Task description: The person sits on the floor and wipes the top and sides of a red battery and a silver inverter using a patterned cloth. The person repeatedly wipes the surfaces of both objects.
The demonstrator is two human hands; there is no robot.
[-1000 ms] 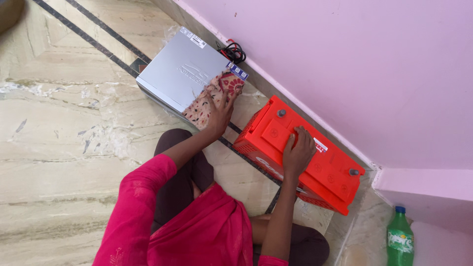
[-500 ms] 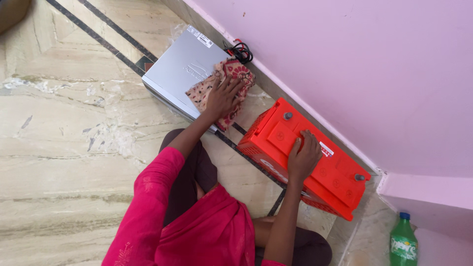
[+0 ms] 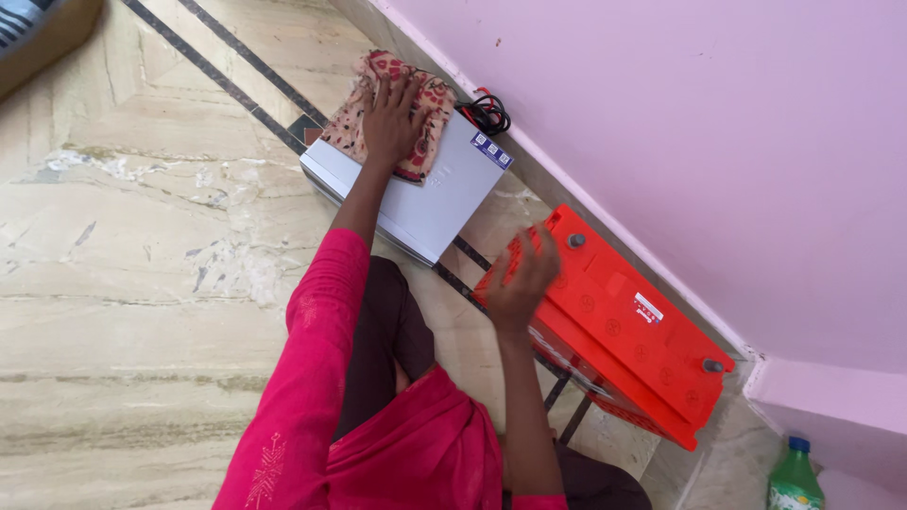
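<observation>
**Two hands, one cloth: wiping the lid of a grey box**

One person sits on the marble floor [image 3: 142,283] beside the pink wall [image 3: 709,142]. The left hand [image 3: 395,118] lies flat on one patterned cloth [image 3: 433,94]. Its fingers [image 3: 408,87] are spread and released, pressing the cloth down rather than gripping it. The cloth sits on the far end of one grey metal box [image 3: 435,203] and overhangs that edge.

The step in hand appears to be wiping the box lid, with the far end under the cloth and the near half bare. Covering the near half calls for drawing the cloth back toward the body under even pressure, clear of the one bundle of red and black cables [image 3: 487,113] just behind the box.

The right hand [image 3: 520,279] is blurred in front of the near corner of one red battery [image 3: 633,331]. Whether its fingers are curled shut or loose cannot be told, and no object shows in them.

Count: the battery carries two grey terminals [image 3: 575,241], one at each end of its top, and one green bottle [image 3: 792,477] stands at the lower right corner
</observation>
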